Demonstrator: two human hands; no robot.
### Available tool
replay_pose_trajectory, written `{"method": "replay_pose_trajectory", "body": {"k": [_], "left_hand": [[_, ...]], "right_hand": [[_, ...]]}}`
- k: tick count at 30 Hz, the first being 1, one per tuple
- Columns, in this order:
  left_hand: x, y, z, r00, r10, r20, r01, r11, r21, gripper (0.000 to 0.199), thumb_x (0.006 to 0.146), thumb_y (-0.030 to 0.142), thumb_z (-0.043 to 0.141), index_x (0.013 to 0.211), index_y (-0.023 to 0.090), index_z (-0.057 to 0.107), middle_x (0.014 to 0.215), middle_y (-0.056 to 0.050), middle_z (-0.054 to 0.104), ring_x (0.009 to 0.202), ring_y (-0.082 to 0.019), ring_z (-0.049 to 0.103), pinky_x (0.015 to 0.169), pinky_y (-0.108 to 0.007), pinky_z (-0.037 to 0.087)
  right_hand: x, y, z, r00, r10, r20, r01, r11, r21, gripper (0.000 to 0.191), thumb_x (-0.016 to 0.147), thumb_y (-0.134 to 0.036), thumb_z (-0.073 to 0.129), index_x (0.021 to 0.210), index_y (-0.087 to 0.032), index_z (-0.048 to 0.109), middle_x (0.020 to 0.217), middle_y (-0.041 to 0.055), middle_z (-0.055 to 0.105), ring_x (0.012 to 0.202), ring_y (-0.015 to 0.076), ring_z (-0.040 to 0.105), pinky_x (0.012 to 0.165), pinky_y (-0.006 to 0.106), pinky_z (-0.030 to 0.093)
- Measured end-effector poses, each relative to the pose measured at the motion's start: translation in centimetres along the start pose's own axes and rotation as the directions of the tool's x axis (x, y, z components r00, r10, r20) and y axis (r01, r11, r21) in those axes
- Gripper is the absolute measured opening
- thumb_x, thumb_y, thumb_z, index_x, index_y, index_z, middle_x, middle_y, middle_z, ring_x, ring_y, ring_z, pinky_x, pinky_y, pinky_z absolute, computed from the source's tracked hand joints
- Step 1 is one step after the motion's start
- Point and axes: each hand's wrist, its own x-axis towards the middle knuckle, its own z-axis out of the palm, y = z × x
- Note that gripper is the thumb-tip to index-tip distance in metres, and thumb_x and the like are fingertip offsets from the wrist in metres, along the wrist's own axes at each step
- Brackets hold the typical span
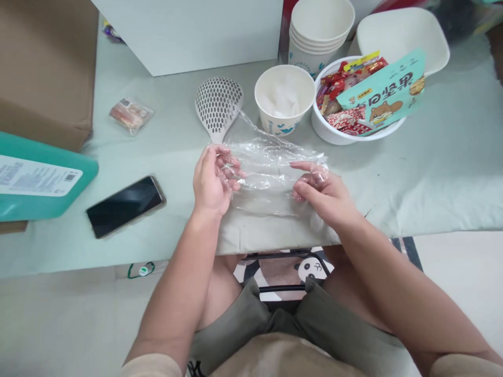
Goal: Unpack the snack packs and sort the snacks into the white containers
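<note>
At the far left corner of the tabletop, a cardboard box is running out of view; below it, a green jug is being cut off by the picture's side. A wrapped snack is lying near the box, its contents blurred, and a dark-screened phone is lying nearer the front edge. Toward the back edge, a white box is losing its top to the frame.

The person's left hand is resting against the left end of a clear plastic bag, its fingers curling loosely apart; whether they are pinching the film cannot be told. Just beyond, a perforated skimmer is showing its head, its handle mostly hidden. The bag is spanning both hands near the front edge, its mouth hard to make out.

Behind it, a paper cup is holding something white and indistinct, with stacked cups standing behind. The right hand is extending its index finger while the others are bending under shiny film; their grip is unclear. Toward the back right corner, a teal pouch is partly covering the sweets in a white bowl and the edge of a white container.
</note>
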Motion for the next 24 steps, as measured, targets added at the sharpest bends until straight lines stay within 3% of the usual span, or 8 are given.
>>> {"method": "replay_pose_trajectory", "body": {"k": [3,7,11,17,24], "left_hand": [[-0.1,0.2,-0.1,0.997,-0.046,0.060,0.045,0.999,0.014,0.031,0.086,0.054,0.069,0.085,0.024,0.060,0.066,0.000,0.063,0.044,-0.011,0.059,0.031,-0.022,0.018],[-0.3,0.3,-0.3,0.986,-0.073,0.150,0.058,0.993,0.102,0.037,0.084,0.057,0.070,0.081,0.022,0.061,0.059,0.000,0.060,0.041,-0.013,0.059,0.030,-0.022,0.018],[-0.3,0.1,-0.3,0.979,-0.054,0.195,0.029,0.991,0.131,0.047,0.084,0.067,0.065,0.076,0.021,0.062,0.052,0.000,0.059,0.038,-0.014,0.059,0.030,-0.022,0.022],[0.1,-0.2,-0.5,0.985,0.033,0.167,-0.049,0.995,0.091,0.054,0.094,0.073,0.049,0.085,0.023,0.067,0.055,0.001,0.062,0.035,-0.012,0.056,0.029,-0.022,0.021],[0.0,-0.1,-0.4,0.994,0.068,0.085,-0.069,0.998,0.005,0.041,0.093,0.061,0.056,0.085,0.023,0.067,0.053,0.001,0.063,0.033,-0.011,0.053,0.029,-0.022,0.022]], "right_hand": [[0.1,0.3,-0.4,0.998,-0.038,-0.049,0.038,0.999,0.001,0.031,0.081,-0.037,0.075,0.111,-0.027,0.074,0.063,-0.0059,0.063,0.057,0.0137,0.059,0.061,0.030,0.051],[0.8,0.8,-0.8,0.995,0.065,-0.074,-0.045,0.967,0.252,0.039,0.078,-0.059,0.076,0.101,-0.026,0.077,0.085,0.0015,0.074,0.071,0.0177,0.070,0.059,0.030,0.055],[1.2,0.8,-0.7,0.975,0.155,-0.156,-0.101,0.946,0.310,0.043,0.079,-0.066,0.076,0.087,-0.023,0.077,0.071,0.0023,0.072,0.060,0.0156,0.068,0.053,0.027,0.052],[1.1,0.7,-0.5,0.968,0.116,-0.223,-0.056,0.965,0.257,0.043,0.083,-0.066,0.073,0.084,-0.023,0.078,0.065,0.0031,0.072,0.054,0.0159,0.065,0.053,0.031,0.053],[1.1,0.4,-0.6,0.957,0.100,-0.272,-0.025,0.964,0.264,0.042,0.083,-0.066,0.073,0.084,-0.024,0.077,0.065,0.0028,0.072,0.054,0.0175,0.065,0.051,0.033,0.051]]}}
